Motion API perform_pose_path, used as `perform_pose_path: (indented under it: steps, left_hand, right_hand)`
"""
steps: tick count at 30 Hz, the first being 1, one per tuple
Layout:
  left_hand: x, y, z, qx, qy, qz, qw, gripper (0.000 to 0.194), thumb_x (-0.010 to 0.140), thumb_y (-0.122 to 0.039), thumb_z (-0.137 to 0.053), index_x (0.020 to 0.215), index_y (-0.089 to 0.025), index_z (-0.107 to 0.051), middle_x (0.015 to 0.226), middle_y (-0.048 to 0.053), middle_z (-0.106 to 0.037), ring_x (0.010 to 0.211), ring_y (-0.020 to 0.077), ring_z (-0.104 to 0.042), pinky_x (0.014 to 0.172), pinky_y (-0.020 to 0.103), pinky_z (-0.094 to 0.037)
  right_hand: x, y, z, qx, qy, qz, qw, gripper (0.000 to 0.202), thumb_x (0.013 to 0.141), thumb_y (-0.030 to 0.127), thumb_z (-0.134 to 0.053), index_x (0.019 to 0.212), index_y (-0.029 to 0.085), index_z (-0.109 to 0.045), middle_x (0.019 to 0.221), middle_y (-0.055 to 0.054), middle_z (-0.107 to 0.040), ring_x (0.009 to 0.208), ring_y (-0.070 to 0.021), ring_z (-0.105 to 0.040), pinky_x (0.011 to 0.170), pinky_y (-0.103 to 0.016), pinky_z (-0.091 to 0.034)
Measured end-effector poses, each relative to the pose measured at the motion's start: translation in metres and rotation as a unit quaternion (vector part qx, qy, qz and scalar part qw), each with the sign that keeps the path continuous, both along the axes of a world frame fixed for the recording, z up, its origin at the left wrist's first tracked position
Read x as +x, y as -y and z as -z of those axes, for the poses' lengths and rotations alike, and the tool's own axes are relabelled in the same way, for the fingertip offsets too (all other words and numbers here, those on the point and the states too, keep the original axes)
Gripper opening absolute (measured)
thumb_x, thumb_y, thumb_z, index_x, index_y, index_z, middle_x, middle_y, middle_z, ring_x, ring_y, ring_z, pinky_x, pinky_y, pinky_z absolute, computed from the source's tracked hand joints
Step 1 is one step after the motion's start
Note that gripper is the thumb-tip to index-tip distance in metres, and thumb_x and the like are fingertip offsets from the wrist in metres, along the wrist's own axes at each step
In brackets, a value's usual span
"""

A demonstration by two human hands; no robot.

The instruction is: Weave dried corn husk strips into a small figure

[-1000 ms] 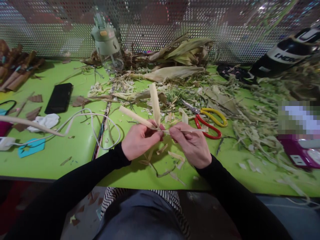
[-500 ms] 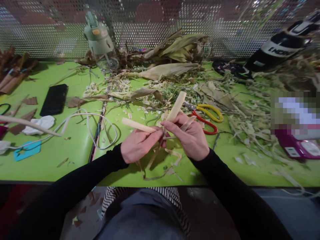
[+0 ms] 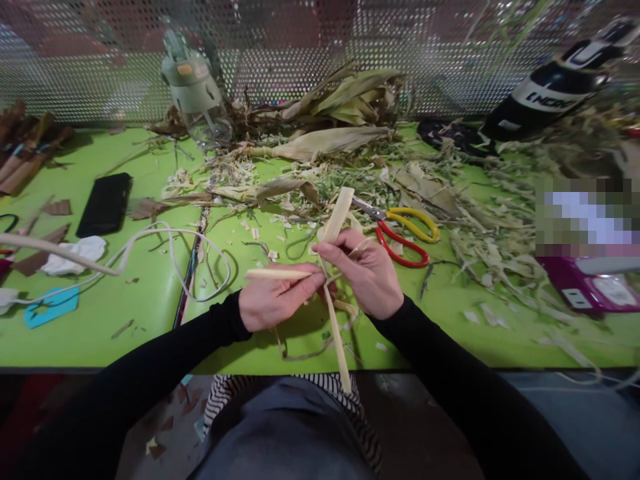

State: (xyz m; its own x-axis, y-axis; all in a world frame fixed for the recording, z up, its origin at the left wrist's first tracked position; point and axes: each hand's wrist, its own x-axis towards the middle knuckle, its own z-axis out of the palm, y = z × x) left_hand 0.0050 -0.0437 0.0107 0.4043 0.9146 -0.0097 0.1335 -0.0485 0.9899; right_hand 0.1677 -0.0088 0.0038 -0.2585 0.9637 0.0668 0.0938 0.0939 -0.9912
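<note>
Pale folded corn husk strips meet between my two hands, over the front of the green table (image 3: 210, 347). My left hand (image 3: 280, 297) is closed on one husk strip (image 3: 275, 274) that points left. Pinched in my right hand (image 3: 367, 273) is a wider husk strip (image 3: 337, 215) standing up and slightly to the right. A long narrow husk strip (image 3: 337, 340) hangs down from between the hands past the table edge. The fingertips hide where the strips cross. Just beyond my right hand lie scissors (image 3: 395, 230) with one yellow and one red handle.
Husk scraps (image 3: 360, 170) and whole dried husks (image 3: 320, 143) cover the back. A clear bottle (image 3: 197, 100) and a black bottle (image 3: 545, 100) stand near the mesh panel (image 3: 300, 40). Left are a phone (image 3: 105, 205), a white cable (image 3: 173, 247) and a blue tag (image 3: 53, 307). A purple packet (image 3: 575, 283) lies right.
The left strip has swung from slanting to nearly level. A long strip now hangs straight down between my hands. My right hand has shifted slightly left, and the camera view has moved a little.
</note>
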Motion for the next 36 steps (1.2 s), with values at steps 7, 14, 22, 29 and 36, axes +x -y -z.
perform_pose_path:
  steps: [7, 14, 22, 29, 36]
  left_hand:
    - [-0.001, -0.015, 0.007, -0.126, 0.191, -0.097, 0.969, 0.029, 0.073, -0.028, -0.072, 0.093, -0.013, -0.058, 0.075, 0.002, -0.066, 0.071, 0.0119, -0.065, 0.074, 0.028, -0.053]
    - [0.0, -0.014, 0.007, -0.108, 0.155, -0.123, 0.974, 0.028, 0.076, -0.026, -0.068, 0.098, -0.011, -0.06, 0.078, 0.004, -0.066, 0.075, 0.0131, -0.064, 0.072, 0.028, -0.054]
    - [-0.002, -0.011, 0.008, -0.046, 0.034, -0.138, 0.989, 0.026, 0.077, -0.027, -0.065, 0.097, -0.012, -0.063, 0.071, 0.001, -0.064, 0.062, 0.0095, -0.058, 0.062, 0.022, -0.049]
    - [-0.001, -0.007, 0.01, -0.039, -0.007, -0.128, 0.991, 0.02, 0.078, -0.024, -0.059, 0.092, -0.012, -0.063, 0.066, 0.0, -0.059, 0.058, 0.0086, -0.052, 0.057, 0.021, -0.044]
    - [0.0, -0.011, 0.004, -0.116, 0.047, -0.123, 0.984, 0.013, 0.074, -0.02, -0.059, 0.084, -0.011, -0.061, 0.068, 0.001, -0.061, 0.06, 0.0085, -0.053, 0.061, 0.022, -0.045]
  right_hand:
    - [0.004, -0.004, -0.006, 0.067, 0.03, 0.021, 0.997, 0.029, 0.087, 0.045, -0.056, 0.086, 0.017, -0.065, 0.069, 0.001, -0.059, 0.054, -0.0078, -0.048, 0.048, -0.022, -0.041]
    - [0.003, -0.006, -0.003, 0.063, 0.024, -0.018, 0.998, 0.022, 0.077, 0.036, -0.069, 0.086, 0.016, -0.065, 0.073, -0.002, -0.067, 0.065, -0.0142, -0.061, 0.06, -0.029, -0.052]
    - [0.001, -0.003, -0.002, 0.104, 0.034, -0.025, 0.994, 0.014, 0.079, 0.033, -0.067, 0.081, 0.018, -0.067, 0.081, -0.003, -0.068, 0.073, -0.0159, -0.064, 0.067, -0.032, -0.053]
    - [0.002, 0.003, -0.004, 0.112, 0.091, 0.02, 0.989, 0.014, 0.08, 0.03, -0.066, 0.073, 0.018, -0.067, 0.074, -0.001, -0.062, 0.067, -0.0133, -0.058, 0.062, -0.028, -0.048]
    - [-0.001, -0.005, -0.001, 0.05, 0.054, -0.003, 0.997, 0.023, 0.081, 0.036, -0.064, 0.071, 0.016, -0.064, 0.072, -0.001, -0.059, 0.061, -0.0107, -0.053, 0.054, -0.025, -0.044]
